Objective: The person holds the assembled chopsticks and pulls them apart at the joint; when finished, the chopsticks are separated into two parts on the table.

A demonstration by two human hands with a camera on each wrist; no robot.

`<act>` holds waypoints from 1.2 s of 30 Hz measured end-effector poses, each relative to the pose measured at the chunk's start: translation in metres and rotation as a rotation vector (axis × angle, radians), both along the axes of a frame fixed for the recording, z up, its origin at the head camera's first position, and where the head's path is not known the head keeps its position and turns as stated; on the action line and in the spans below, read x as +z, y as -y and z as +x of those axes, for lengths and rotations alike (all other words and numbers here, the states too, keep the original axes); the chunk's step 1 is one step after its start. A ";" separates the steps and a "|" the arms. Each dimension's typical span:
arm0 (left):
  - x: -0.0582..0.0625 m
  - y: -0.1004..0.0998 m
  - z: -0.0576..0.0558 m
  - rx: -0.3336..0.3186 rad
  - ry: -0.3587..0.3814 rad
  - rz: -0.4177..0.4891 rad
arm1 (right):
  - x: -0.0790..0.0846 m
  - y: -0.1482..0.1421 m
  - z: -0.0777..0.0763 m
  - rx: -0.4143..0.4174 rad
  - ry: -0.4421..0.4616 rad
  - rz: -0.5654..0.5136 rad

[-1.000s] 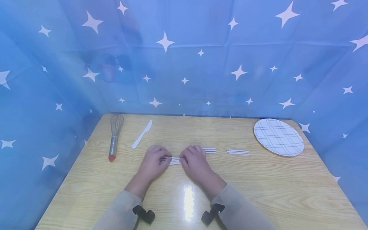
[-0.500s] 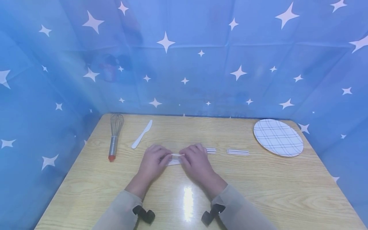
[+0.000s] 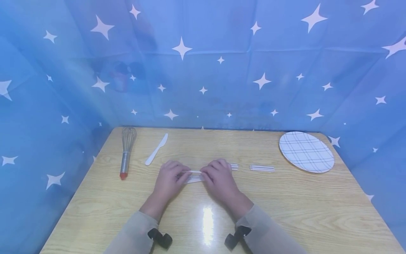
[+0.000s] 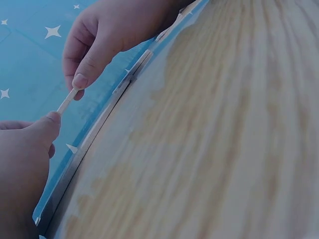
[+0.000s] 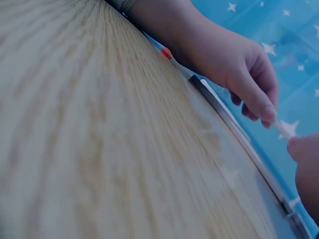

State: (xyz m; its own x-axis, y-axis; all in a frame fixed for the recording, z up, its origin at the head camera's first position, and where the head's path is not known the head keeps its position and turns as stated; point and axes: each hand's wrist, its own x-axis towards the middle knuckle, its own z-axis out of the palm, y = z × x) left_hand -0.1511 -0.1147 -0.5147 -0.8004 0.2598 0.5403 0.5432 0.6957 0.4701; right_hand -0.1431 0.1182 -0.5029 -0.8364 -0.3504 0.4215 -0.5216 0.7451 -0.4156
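Observation:
Between my two hands is a thin white stick (image 3: pixel 195 171), held level just above the table. My left hand (image 3: pixel 171 178) pinches one end between thumb and fingers. The other end is pinched by my right hand (image 3: pixel 220 178). The left wrist view shows the short pale stick (image 4: pixel 66 101) spanning the gap between both thumbs. Under the hands lie more white sticks (image 3: pixel 193 180), partly hidden by the fingers. Beside my right hand another group of white sticks (image 3: pixel 234 167) shows only in part.
A further bundle of white sticks (image 3: pixel 262 168) lies to the right. The checked white plate (image 3: pixel 306 152) is at the far right. At left are a whisk (image 3: pixel 125 155) with a red end and a white plastic knife (image 3: pixel 157 149). A starry blue curtain (image 3: pixel 203 70) encloses the wooden table (image 3: pixel 285 211).
One stick has been lifted off the sticks beneath and is now held between both hands. The right hand has since shifted slightly to the right.

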 end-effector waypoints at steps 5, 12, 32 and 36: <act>-0.003 -0.005 -0.001 0.014 -0.021 0.000 | -0.001 -0.006 0.000 0.011 -0.032 -0.020; -0.007 -0.016 -0.003 0.014 -0.038 0.030 | -0.004 -0.018 -0.001 0.014 -0.081 -0.033; -0.001 -0.060 -0.004 -0.090 -0.067 -0.015 | -0.004 -0.067 0.006 0.010 -0.103 -0.060; -0.002 -0.071 -0.006 -0.103 -0.056 -0.036 | -0.005 -0.077 0.006 0.002 -0.131 -0.067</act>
